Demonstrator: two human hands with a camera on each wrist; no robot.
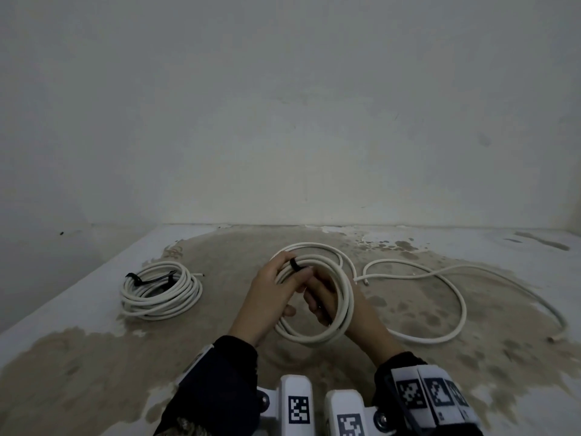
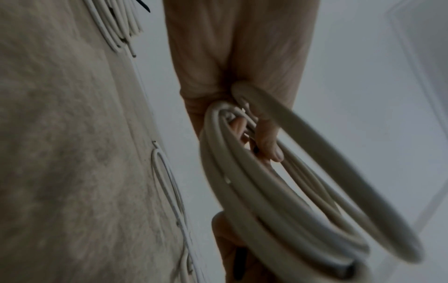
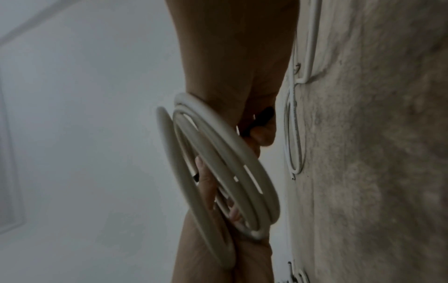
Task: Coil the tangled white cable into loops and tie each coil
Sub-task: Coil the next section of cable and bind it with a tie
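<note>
- Above the stained floor [image 1: 94,366], my left hand [image 1: 267,297] grips the held coil [image 1: 344,297] at its black tie [image 1: 295,264]; my right hand [image 1: 352,313] pinches the tie's tail.
- I judge the cable light, springy and slick, so hold it at the bundled crossing.
- Beyond, a tied coil [image 1: 160,294] and loose cable [image 1: 440,278] lie on the floor.

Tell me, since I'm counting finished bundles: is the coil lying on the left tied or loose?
Tied. A black strap crosses the left coil, holding its loops together.

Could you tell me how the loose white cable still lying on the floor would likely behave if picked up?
The loose cable lies in broad, smooth curves, so it probably is springy rather than limp. It would likely trail and drag. The held coil keeps its round shape, suggesting loops hold form yet may spring apart untied.
</note>
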